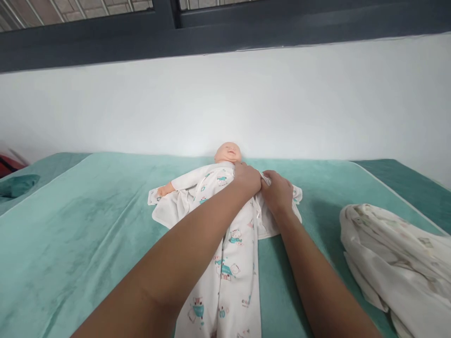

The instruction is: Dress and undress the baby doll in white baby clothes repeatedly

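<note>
A baby doll lies on its back, head toward the wall, in white baby clothes printed with small teal and red figures. Spread under its arms is a white baby shirt. The doll's hand on the left side rests over that cloth. My left hand is closed at the doll's upper chest, its fingers on the cloth by the shoulder. Just right of it, my right hand pinches a fold of the white shirt. My hands hide the doll's other arm.
The doll lies on a teal bed cover with a pale edge line. A folded pile of white printed cloth sits at the right. Behind the bed stands a white wall below a dark window frame. Something red shows at the far left.
</note>
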Motion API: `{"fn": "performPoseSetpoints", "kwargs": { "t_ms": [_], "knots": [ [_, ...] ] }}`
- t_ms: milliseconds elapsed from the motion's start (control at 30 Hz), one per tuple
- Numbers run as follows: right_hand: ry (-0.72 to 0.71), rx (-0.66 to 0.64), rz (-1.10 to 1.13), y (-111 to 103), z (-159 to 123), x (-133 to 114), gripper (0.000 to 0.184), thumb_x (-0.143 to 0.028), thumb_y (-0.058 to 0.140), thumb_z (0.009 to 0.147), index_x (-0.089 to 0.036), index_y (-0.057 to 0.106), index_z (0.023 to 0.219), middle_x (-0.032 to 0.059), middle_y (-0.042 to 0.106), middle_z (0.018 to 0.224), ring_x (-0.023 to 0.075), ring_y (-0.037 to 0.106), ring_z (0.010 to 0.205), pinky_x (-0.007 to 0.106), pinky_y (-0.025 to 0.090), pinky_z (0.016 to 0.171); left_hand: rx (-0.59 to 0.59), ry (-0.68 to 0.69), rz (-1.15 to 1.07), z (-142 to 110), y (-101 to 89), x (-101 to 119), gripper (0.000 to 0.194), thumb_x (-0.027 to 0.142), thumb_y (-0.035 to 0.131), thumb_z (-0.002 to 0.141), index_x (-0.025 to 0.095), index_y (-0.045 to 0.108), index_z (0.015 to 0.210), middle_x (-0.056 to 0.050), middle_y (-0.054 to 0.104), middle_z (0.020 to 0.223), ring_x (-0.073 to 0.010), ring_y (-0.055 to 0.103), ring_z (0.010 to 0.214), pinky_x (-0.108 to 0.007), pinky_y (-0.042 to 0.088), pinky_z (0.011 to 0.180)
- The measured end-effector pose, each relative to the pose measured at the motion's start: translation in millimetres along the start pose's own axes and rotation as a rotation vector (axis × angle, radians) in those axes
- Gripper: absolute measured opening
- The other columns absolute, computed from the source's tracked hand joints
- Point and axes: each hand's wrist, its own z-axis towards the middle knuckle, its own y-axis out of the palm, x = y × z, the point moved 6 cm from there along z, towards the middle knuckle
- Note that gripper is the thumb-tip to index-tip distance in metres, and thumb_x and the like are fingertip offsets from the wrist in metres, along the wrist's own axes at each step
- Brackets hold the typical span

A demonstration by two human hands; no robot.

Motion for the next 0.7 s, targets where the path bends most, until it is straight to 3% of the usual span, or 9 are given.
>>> {"fn": "performPoseSetpoints", "kwargs": {
  "t_ms": [167,333,467,700],
  "knots": [
    [0.104,-0.005,0.159,-5,1,4,0.030,-0.029,0.050,0.079,-0.022,0.067,0.103,0.0084,0.072,0.105,0.0274,0.062,0.098,0.042,0.040,0.090,0.002,0.007,-0.017,-8,-13.2,-14,0.029,0.024,0.057,0.079,0.018,0.067,0.107,-0.013,0.069,0.111,-0.0300,0.055,0.114,-0.044,0.035,0.099],
    [0.289,0.033,0.500,-8,8,18,0.026,-0.024,0.051,0.068,-0.020,0.068,0.087,0.0044,0.072,0.082,0.0215,0.065,0.078,0.032,0.046,0.071,0.016,-0.036,-0.049,-26,-38.7,-44,0.037,0.019,0.057,0.074,0.018,0.063,0.111,-0.012,0.070,0.107,-0.0292,0.061,0.104,-0.041,0.043,0.087],
    [0.375,0.047,0.682,-3,12,33,0.027,-0.017,0.050,0.057,-0.019,0.068,0.077,0.0029,0.070,0.076,0.0176,0.063,0.070,0.028,0.046,0.065,0.062,-0.071,-0.103,-40,-53.0,-68,0.040,0.014,0.054,0.072,0.020,0.060,0.110,-0.011,0.070,0.100,-0.0291,0.064,0.094,-0.039,0.046,0.075],
    [0.453,0.050,0.821,5,10,45,0.026,-0.013,0.051,0.050,-0.018,0.065,0.071,0.0025,0.069,0.077,0.0153,0.063,0.069,0.026,0.049,0.061,0.126,-0.109,-0.138,-54,-50.6,-88,0.033,0.014,0.052,0.074,0.020,0.059,0.105,-0.010,0.069,0.097,-0.0279,0.065,0.086,-0.037,0.046,0.069]
  ]
}}
